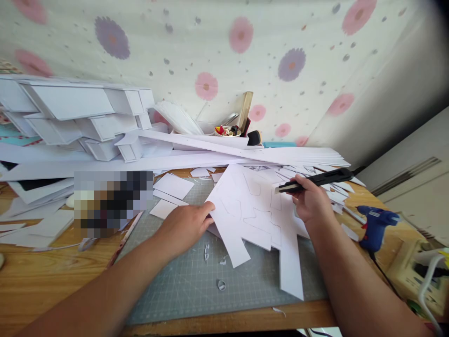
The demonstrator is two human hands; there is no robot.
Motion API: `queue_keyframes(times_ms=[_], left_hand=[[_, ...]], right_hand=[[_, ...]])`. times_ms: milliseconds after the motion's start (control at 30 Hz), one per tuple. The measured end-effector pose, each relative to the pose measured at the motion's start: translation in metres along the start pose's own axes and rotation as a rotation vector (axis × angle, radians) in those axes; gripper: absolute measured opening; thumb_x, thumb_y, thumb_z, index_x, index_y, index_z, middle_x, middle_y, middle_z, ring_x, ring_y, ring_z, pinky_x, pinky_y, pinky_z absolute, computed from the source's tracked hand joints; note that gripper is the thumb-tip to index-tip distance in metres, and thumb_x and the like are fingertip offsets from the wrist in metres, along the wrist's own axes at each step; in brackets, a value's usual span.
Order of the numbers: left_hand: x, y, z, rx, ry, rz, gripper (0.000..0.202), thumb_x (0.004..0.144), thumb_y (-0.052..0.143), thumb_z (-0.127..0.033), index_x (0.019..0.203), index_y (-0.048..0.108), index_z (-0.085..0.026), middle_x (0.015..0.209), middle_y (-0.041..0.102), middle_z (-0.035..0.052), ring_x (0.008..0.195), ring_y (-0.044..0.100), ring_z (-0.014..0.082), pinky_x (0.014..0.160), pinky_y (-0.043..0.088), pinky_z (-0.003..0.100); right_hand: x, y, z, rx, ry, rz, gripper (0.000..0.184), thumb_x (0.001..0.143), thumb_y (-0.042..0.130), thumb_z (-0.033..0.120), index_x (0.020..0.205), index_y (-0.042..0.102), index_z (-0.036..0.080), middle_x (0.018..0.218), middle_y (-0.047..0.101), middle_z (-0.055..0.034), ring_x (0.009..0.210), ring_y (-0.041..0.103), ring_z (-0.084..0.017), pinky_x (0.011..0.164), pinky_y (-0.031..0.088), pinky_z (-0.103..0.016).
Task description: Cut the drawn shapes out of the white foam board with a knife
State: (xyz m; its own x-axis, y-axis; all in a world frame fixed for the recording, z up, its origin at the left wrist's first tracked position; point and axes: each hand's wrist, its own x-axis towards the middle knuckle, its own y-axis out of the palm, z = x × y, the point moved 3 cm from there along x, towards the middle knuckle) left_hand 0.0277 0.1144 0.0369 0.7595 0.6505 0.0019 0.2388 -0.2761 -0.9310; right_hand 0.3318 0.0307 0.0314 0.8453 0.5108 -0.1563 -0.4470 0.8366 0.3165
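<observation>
A white foam board sheet (252, 206) with pencil lines and notched lower edges is held tilted over the grey-green cutting mat (168, 290). My left hand (189, 224) grips its left edge, thumb on top and fingers partly hidden underneath. In my right hand (314, 201) is a black utility knife (317, 180), its blade pointing left above the sheet's right part. Whether the right fingers also touch the sheet I cannot tell. Small curled scraps (220, 284) lie on the mat below the sheet, and cut white pieces (173, 186) lie left of it.
A white model of boxy shapes (77, 103) stands at the back left. Long white strips (224, 152) lie across the back near a cup of tools (228, 131). At right are a blue glue gun (377, 224) and a cream box (414, 276). A blurred patch covers something at left.
</observation>
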Motion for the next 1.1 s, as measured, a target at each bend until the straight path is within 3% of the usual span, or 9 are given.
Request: queue_keyframes(times_ms=[200, 400, 533, 767, 900, 1100], left_hand=[[-0.005, -0.021, 0.018, 0.122, -0.102, 0.063, 0.029, 0.087, 0.039, -0.017, 0.107, 0.058, -0.026, 0.076, 0.067, 0.0, 0.071, 0.063, 0.0214, 0.06, 0.036, 0.027], [-0.005, -0.025, 0.037, 0.143, -0.189, 0.079, 0.02, 0.088, 0.044, -0.038, 0.097, 0.056, -0.025, 0.077, 0.067, 0.001, 0.069, 0.061, 0.0227, 0.061, 0.035, 0.03], [-0.005, -0.023, 0.038, 0.169, -0.226, 0.115, 0.024, 0.084, 0.052, -0.042, 0.1, 0.058, -0.026, 0.079, 0.068, 0.0024, 0.07, 0.062, 0.0243, 0.059, 0.034, 0.03], [-0.004, -0.026, 0.022, 0.215, -0.07, 0.097, 0.017, 0.089, 0.049, -0.027, 0.082, 0.064, -0.024, 0.083, 0.066, 0.0017, 0.078, 0.061, 0.0216, 0.062, 0.033, 0.03], [-0.005, -0.023, 0.017, 0.163, 0.056, 0.073, 0.021, 0.089, 0.049, -0.021, 0.093, 0.069, -0.026, 0.092, 0.063, 0.0033, 0.088, 0.06, 0.0214, 0.071, 0.04, 0.03], [-0.007, -0.015, 0.019, 0.103, 0.089, 0.135, 0.026, 0.087, 0.051, -0.019, 0.101, 0.071, -0.029, 0.087, 0.063, 0.0033, 0.085, 0.062, 0.0215, 0.074, 0.043, 0.029]], right_hand=[[-0.024, 0.011, -0.001, -0.051, 0.108, 0.106, 0.013, 0.061, 0.075, 0.021, 0.066, 0.064, 0.018, 0.066, 0.065, 0.0012, 0.062, 0.06, -0.012, 0.05, 0.048, -0.021], [-0.042, 0.015, -0.001, -0.104, 0.102, 0.246, 0.024, 0.056, 0.081, 0.028, 0.07, 0.066, 0.017, 0.069, 0.065, -0.0002, 0.067, 0.061, -0.014, 0.055, 0.049, -0.023], [-0.043, 0.015, -0.002, -0.141, 0.116, 0.253, 0.025, 0.055, 0.081, 0.029, 0.071, 0.065, 0.018, 0.068, 0.065, -0.0001, 0.066, 0.061, -0.015, 0.056, 0.048, -0.025], [-0.042, 0.016, 0.001, -0.107, 0.132, 0.187, 0.028, 0.052, 0.081, 0.03, 0.071, 0.063, 0.02, 0.071, 0.065, 0.0034, 0.067, 0.06, -0.014, 0.059, 0.047, -0.026], [-0.042, 0.016, 0.002, -0.112, 0.068, 0.16, 0.028, 0.05, 0.082, 0.027, 0.07, 0.064, 0.019, 0.069, 0.064, 0.0026, 0.066, 0.058, -0.013, 0.059, 0.046, -0.025], [-0.042, 0.019, 0.0, -0.016, 0.023, 0.196, 0.024, 0.053, 0.08, 0.027, 0.067, 0.064, 0.017, 0.067, 0.062, 0.0017, 0.063, 0.057, -0.012, 0.053, 0.046, -0.022]])
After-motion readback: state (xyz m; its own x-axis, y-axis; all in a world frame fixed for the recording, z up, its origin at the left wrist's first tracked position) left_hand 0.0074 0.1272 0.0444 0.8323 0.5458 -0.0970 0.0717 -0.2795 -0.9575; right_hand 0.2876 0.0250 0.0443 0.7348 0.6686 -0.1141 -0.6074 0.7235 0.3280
